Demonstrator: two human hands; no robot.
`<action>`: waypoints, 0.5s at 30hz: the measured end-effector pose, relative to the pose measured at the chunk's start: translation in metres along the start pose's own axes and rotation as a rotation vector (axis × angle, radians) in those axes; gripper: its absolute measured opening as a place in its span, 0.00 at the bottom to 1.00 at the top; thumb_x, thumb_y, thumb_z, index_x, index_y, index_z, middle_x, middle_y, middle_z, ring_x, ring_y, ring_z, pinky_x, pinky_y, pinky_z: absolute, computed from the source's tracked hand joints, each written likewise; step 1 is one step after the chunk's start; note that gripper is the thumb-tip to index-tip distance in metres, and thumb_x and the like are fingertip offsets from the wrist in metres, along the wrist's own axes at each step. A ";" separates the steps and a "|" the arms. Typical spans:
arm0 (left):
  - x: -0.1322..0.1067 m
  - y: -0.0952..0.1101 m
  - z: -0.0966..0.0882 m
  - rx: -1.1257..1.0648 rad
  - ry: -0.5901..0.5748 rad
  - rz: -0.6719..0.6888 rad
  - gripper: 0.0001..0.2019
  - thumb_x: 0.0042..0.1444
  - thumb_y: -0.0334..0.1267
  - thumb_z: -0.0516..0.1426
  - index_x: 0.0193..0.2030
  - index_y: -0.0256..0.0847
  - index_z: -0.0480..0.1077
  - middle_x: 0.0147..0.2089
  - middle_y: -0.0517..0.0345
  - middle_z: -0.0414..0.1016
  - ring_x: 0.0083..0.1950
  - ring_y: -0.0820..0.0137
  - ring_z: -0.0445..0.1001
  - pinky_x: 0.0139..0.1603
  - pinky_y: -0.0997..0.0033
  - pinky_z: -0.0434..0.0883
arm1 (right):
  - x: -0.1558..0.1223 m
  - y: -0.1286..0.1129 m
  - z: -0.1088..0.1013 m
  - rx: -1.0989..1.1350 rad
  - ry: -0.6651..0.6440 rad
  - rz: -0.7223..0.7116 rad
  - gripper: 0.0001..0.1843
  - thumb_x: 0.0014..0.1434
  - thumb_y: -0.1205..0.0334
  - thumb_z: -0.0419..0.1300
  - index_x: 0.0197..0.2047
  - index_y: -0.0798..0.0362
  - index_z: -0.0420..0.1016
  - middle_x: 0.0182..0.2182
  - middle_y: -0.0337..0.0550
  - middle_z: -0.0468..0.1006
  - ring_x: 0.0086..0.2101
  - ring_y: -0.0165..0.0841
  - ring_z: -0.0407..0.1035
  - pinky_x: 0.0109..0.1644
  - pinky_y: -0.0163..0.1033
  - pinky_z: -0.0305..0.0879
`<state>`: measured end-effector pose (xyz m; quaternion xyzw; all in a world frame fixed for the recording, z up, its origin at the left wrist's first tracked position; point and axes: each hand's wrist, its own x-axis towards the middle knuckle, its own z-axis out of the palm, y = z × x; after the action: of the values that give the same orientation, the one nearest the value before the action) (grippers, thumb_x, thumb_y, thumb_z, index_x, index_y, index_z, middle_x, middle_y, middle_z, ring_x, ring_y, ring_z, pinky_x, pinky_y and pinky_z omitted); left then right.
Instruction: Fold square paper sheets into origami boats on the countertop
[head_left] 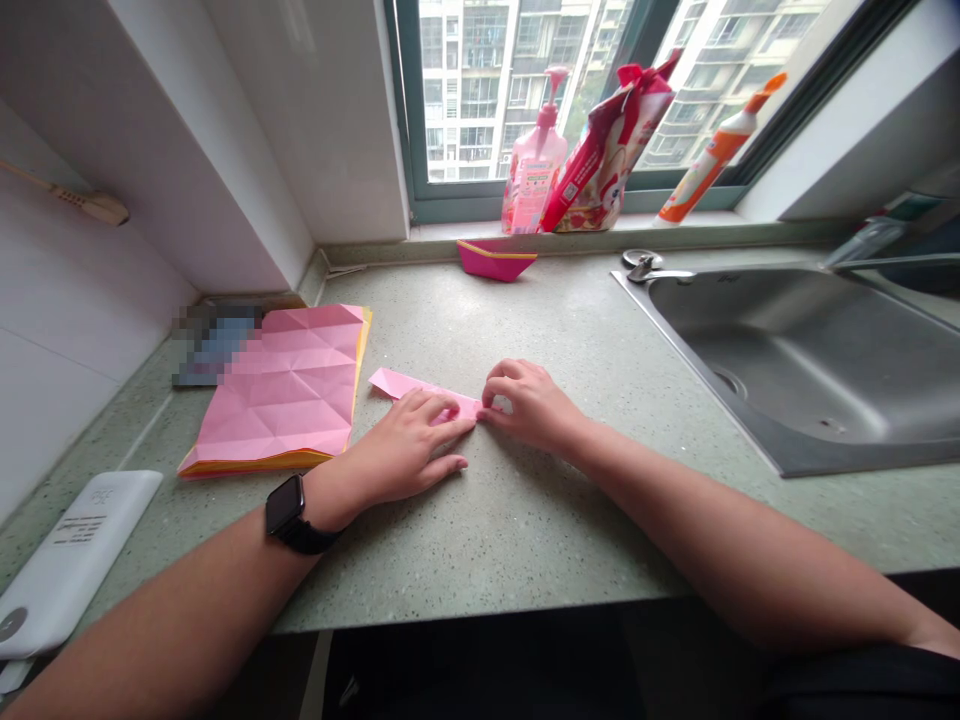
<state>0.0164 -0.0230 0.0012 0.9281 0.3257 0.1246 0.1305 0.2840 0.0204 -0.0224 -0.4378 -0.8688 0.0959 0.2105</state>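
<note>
A narrow folded strip of pink paper [401, 384] lies on the green speckled counter [525, 510]. My left hand [409, 447], with a black watch on its wrist, lies flat on the strip, fingers stretched out and pressing it down. My right hand [525, 400] has its fingers curled, and their tips pinch the strip's right end. The two hands touch at the fingertips. Most of the strip is hidden under them.
A stack of creased pink sheets [289, 390] lies to the left. A folded magenta paper boat [495, 260] sits near the window sill, which bears a pink pump bottle [534, 160], a red pouch [611, 140] and an orange tube [712, 155]. A steel sink [810, 360] is at right, a white device [71, 560] at left.
</note>
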 end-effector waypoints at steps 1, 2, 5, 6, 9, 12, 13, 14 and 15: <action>0.000 0.000 0.000 0.003 -0.006 -0.001 0.22 0.73 0.45 0.65 0.70 0.47 0.76 0.68 0.42 0.75 0.71 0.44 0.70 0.76 0.37 0.67 | 0.000 0.000 0.001 0.002 -0.003 0.015 0.06 0.67 0.58 0.75 0.37 0.45 0.84 0.46 0.49 0.82 0.49 0.47 0.76 0.57 0.57 0.72; 0.000 0.000 0.000 0.006 -0.011 -0.001 0.21 0.73 0.45 0.65 0.70 0.46 0.76 0.68 0.41 0.75 0.71 0.44 0.70 0.76 0.37 0.67 | 0.000 0.001 0.001 0.008 -0.005 0.031 0.06 0.67 0.58 0.75 0.37 0.45 0.84 0.46 0.49 0.82 0.49 0.47 0.75 0.57 0.56 0.72; 0.001 0.000 -0.001 0.011 -0.018 -0.006 0.20 0.74 0.46 0.64 0.69 0.45 0.77 0.68 0.40 0.75 0.70 0.44 0.71 0.75 0.36 0.68 | 0.000 0.004 -0.003 0.033 -0.026 0.089 0.05 0.66 0.59 0.76 0.38 0.45 0.85 0.47 0.49 0.81 0.49 0.46 0.75 0.57 0.55 0.72; 0.001 0.000 -0.001 0.013 -0.017 -0.008 0.20 0.74 0.46 0.64 0.69 0.45 0.77 0.68 0.40 0.75 0.70 0.45 0.71 0.75 0.36 0.69 | 0.000 0.006 -0.005 0.039 -0.042 0.116 0.05 0.65 0.59 0.76 0.38 0.45 0.85 0.48 0.49 0.81 0.49 0.46 0.75 0.57 0.55 0.72; 0.001 0.001 -0.001 0.017 -0.019 -0.015 0.20 0.74 0.46 0.64 0.69 0.46 0.77 0.67 0.42 0.75 0.70 0.46 0.71 0.74 0.38 0.70 | 0.001 0.009 -0.013 0.042 -0.100 0.211 0.04 0.64 0.60 0.76 0.37 0.46 0.86 0.48 0.50 0.80 0.50 0.47 0.75 0.59 0.55 0.72; 0.001 0.002 -0.002 0.026 -0.031 -0.019 0.19 0.75 0.46 0.63 0.68 0.47 0.77 0.67 0.43 0.75 0.69 0.47 0.71 0.74 0.39 0.70 | 0.003 0.011 -0.019 0.035 -0.139 0.285 0.05 0.63 0.60 0.76 0.36 0.46 0.86 0.47 0.51 0.80 0.51 0.49 0.75 0.60 0.57 0.72; 0.001 0.002 -0.003 0.029 -0.034 -0.022 0.19 0.75 0.46 0.64 0.68 0.46 0.77 0.66 0.43 0.75 0.68 0.48 0.72 0.74 0.39 0.70 | 0.004 0.011 -0.020 0.031 -0.149 0.297 0.05 0.63 0.59 0.76 0.36 0.46 0.86 0.47 0.51 0.80 0.52 0.50 0.74 0.60 0.58 0.72; 0.001 0.003 -0.003 0.030 -0.037 -0.023 0.19 0.75 0.46 0.64 0.68 0.46 0.77 0.66 0.43 0.75 0.68 0.48 0.72 0.74 0.39 0.70 | 0.004 0.011 -0.020 0.028 -0.159 0.305 0.05 0.63 0.59 0.76 0.35 0.46 0.86 0.47 0.52 0.80 0.51 0.50 0.74 0.60 0.58 0.72; 0.002 0.003 -0.004 0.031 -0.039 -0.024 0.19 0.75 0.46 0.64 0.68 0.46 0.77 0.67 0.43 0.75 0.68 0.48 0.72 0.74 0.39 0.70 | 0.005 0.012 -0.021 0.023 -0.166 0.307 0.06 0.63 0.58 0.76 0.35 0.46 0.86 0.47 0.52 0.80 0.51 0.50 0.75 0.60 0.59 0.72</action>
<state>0.0181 -0.0236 0.0057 0.9283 0.3359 0.0997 0.1242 0.2992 0.0310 -0.0066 -0.5536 -0.8048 0.1729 0.1259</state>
